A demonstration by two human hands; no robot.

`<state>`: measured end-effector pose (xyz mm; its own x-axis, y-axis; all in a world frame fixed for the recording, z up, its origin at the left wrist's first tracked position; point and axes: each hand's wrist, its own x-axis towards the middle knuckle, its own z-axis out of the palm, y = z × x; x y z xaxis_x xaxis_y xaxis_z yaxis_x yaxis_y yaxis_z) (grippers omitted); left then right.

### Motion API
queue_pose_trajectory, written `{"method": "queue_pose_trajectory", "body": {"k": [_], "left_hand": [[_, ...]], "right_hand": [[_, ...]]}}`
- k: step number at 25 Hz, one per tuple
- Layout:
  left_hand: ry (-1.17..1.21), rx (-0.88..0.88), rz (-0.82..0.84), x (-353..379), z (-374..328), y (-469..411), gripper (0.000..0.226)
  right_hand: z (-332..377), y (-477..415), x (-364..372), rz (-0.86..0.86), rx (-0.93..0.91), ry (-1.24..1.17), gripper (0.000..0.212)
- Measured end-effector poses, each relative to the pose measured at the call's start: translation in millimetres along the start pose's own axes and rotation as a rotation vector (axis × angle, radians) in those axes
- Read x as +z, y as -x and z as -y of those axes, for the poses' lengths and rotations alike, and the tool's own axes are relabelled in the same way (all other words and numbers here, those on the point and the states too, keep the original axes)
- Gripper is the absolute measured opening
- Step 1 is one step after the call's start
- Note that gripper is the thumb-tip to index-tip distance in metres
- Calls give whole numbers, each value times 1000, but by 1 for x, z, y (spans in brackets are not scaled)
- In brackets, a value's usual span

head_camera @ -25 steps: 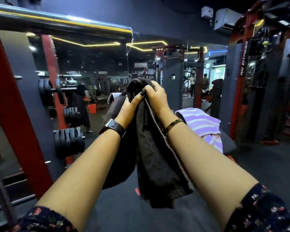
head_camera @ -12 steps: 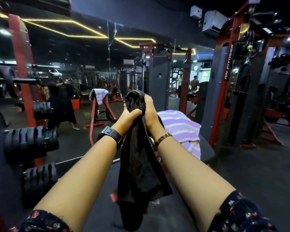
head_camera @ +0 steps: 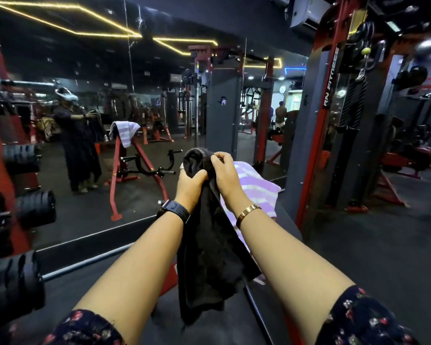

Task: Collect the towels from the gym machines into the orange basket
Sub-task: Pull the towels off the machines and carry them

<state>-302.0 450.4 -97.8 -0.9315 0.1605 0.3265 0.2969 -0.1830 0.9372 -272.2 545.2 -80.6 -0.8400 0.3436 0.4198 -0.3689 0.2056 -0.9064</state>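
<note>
A dark grey towel (head_camera: 209, 250) hangs from both my hands at arm's length in the middle of the view. My left hand (head_camera: 190, 185) grips its bunched top from the left, and my right hand (head_camera: 225, 174) pinches the same top from the right. Just behind the dark towel, a purple and white striped towel (head_camera: 255, 192) lies draped over a dark bench pad (head_camera: 288, 220). The orange basket is not in view.
A wall mirror (head_camera: 135, 120) ahead reflects a person and a red bench with the striped towel. Black weight plates (head_camera: 13, 280) on a red rack stand at the left. A red and grey cable machine (head_camera: 316, 125) rises at the right, with dark floor (head_camera: 383, 245) beyond.
The view has swung right and the hands with the dark towel sit lower in the frame. The rack at the left has slid out toward the edge and more of the mirror shows.
</note>
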Motion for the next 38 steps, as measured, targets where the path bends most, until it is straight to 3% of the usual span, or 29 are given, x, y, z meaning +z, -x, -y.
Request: {"method": "queue_pose_trajectory", "body": {"k": [6, 11, 14, 20, 23, 26, 29, 31, 36, 38], "left_hand": [[-114, -49, 11, 40, 65, -94, 80], [-182, -103, 42, 54, 110, -174, 58], [-250, -123, 72, 62, 139, -217, 71], [-349, -157, 77, 79, 168, -263, 71], [-397, -152, 32, 85, 172, -276, 71], [-437, -123, -16, 87, 175, -283, 60], [-362, -158, -62, 83, 178, -286, 45], [-229, -221, -60, 78, 178, -287, 44], [-66, -228, -128, 58, 174, -286, 43], [-19, -233, -136, 53, 170, -285, 29]], "right_hand": [[-65, -75, -31, -39, 20, 86, 23], [-126, -152, -40, -87, 43, 155, 23], [-160, -192, -46, -123, 39, 209, 23], [-219, -251, -62, -127, 40, 481, 31], [-238, -268, -66, -94, 78, 682, 45], [-247, -279, -66, -77, 223, 900, 76], [-244, -279, -66, -110, 391, 927, 101], [-245, -281, -72, -60, 408, 861, 95], [-219, -288, -75, 92, 362, 607, 33], [-202, -283, -65, 140, 291, 519, 28]]}}
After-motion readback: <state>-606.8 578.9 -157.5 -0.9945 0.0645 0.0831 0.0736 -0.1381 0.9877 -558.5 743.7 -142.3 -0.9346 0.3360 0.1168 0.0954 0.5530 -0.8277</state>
